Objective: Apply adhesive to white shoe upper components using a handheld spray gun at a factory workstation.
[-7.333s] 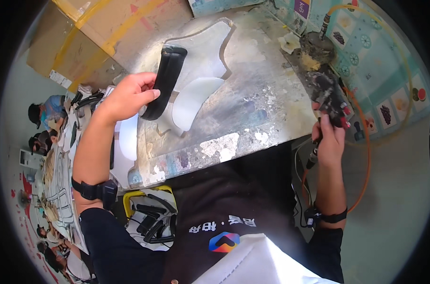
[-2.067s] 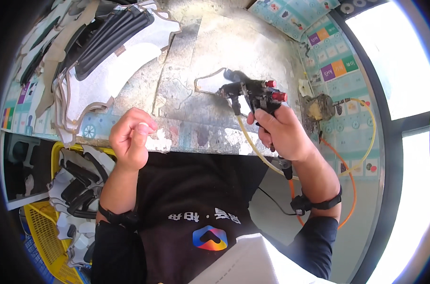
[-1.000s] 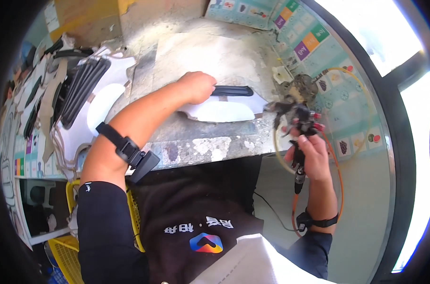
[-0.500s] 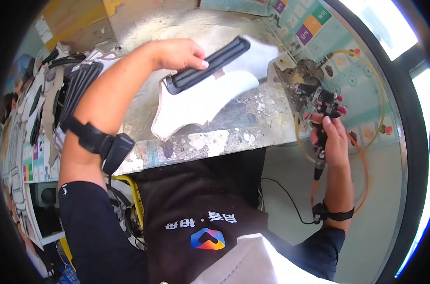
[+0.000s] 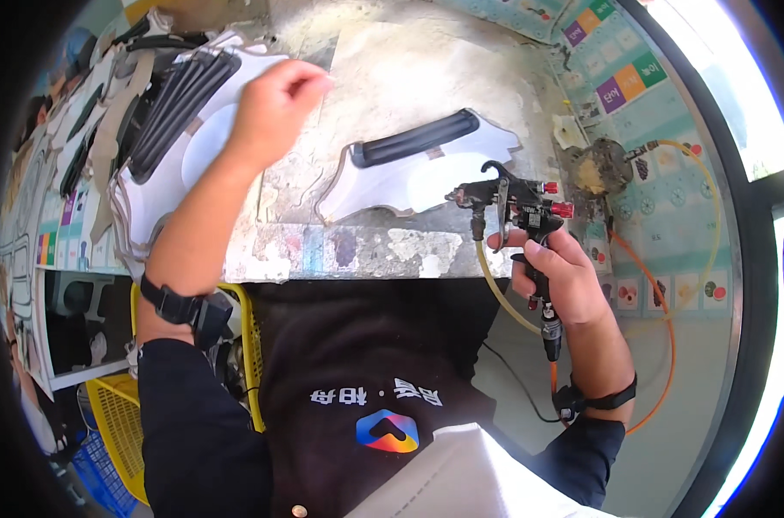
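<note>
The white piece with the black strip, earlier lifted, now lies flat at centre frame; the left hand has been withdrawn to upper left.

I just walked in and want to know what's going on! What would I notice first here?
First, the black spray gun with red knobs in the right hand, pointing at a white cut-out piece with a black strip lying on the crusty worktable. The left hand reaches toward a stack of similar pieces on the left.
</note>
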Demonstrator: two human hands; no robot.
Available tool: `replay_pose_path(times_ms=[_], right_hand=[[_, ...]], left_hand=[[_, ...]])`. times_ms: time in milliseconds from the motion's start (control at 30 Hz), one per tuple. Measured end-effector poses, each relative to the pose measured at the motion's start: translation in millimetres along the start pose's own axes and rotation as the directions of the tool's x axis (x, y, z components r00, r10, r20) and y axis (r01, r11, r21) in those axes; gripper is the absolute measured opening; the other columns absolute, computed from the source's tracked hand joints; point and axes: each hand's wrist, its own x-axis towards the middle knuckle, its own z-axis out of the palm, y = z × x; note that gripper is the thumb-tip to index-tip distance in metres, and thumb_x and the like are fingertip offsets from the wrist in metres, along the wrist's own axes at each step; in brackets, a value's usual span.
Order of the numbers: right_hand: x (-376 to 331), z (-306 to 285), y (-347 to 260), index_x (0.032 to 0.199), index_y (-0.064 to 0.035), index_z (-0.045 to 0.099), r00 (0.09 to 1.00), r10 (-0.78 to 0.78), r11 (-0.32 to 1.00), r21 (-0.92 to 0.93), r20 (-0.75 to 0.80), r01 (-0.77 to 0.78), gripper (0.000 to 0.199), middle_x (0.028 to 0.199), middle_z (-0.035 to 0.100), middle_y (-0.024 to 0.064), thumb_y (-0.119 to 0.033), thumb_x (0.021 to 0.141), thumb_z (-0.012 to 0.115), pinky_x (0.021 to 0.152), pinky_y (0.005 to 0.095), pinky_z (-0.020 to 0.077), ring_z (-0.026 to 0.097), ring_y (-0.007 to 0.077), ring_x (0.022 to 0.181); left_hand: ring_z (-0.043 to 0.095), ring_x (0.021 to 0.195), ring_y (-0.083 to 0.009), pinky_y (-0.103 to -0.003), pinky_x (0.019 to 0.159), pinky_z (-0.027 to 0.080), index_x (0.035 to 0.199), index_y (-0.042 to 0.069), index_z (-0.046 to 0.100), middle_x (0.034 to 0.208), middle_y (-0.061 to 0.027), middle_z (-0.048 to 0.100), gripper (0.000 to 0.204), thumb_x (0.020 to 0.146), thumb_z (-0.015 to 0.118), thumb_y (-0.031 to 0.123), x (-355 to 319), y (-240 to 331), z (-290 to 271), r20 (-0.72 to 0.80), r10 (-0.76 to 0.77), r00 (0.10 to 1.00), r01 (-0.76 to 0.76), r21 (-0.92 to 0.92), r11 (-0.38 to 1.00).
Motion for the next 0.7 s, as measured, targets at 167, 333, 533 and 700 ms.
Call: replay_pose_path(times_ms=[167, 333, 533, 700], right_hand=[[17, 44, -22, 0.117, 0.0014, 0.06, 0.995, 0.002, 0.984, -0.177, 0.101, 0.016, 0.023, 0.09, 0.062, 0.0032, -0.013, 0.104, 0.048, 0.056, 0.0242, 0.0379, 0.045, 0.0076, 0.062], [30, 68, -36, 0.106, 0.0001, 0.061, 0.99, 0.102, 0.906, -0.42, 0.093, -0.054, 0.022, 0.064, 0.047, -0.0009, -0.019, 0.104, 0.049, 0.05, 0.0252, 0.0337, 0.042, 0.0077, 0.054], [36, 66, -34, 0.103, -0.0016, 0.061, 0.996, 0.084, 0.891, -0.448, 0.011, -0.07, 0.02, 0.059, 0.044, -0.0022, -0.019, 0.103, 0.049, 0.043, 0.0269, 0.029, 0.038, 0.0063, 0.049], [40, 48, -33, 0.1, -0.0008, 0.061, 0.996, 0.023, 0.893, -0.446, -0.082, -0.057, 0.021, 0.056, 0.041, -0.0032, -0.018, 0.103, 0.049, 0.041, 0.0268, 0.0258, 0.036, 0.0058, 0.045]], left_hand=[[0.056, 0.078, -0.0074, -0.023, 0.076, 0.047, 0.104, -0.003, 0.069, 0.093, -0.0033, 0.069, 0.02, 0.1, 0.065, 0.016, -35, -27, -53, -0.391, -0.263, 0.882, 0.234, -0.12, 0.965], [0.056, 0.079, -0.0089, -0.024, 0.077, 0.047, 0.106, -0.003, 0.069, 0.095, -0.0045, 0.069, 0.022, 0.1, 0.064, 0.019, -34, -39, -58, -0.399, -0.347, 0.849, 0.101, -0.522, 0.847], [0.056, 0.08, -0.0085, -0.026, 0.077, 0.048, 0.106, -0.002, 0.069, 0.094, -0.0038, 0.068, 0.023, 0.101, 0.064, 0.02, -36, -30, -58, -0.326, -0.384, 0.864, 0.138, -0.58, 0.803], [0.056, 0.08, -0.0083, -0.025, 0.078, 0.047, 0.105, -0.001, 0.07, 0.094, -0.0032, 0.068, 0.023, 0.101, 0.063, 0.02, -37, -28, -53, -0.309, -0.362, 0.879, 0.153, -0.537, 0.829]])
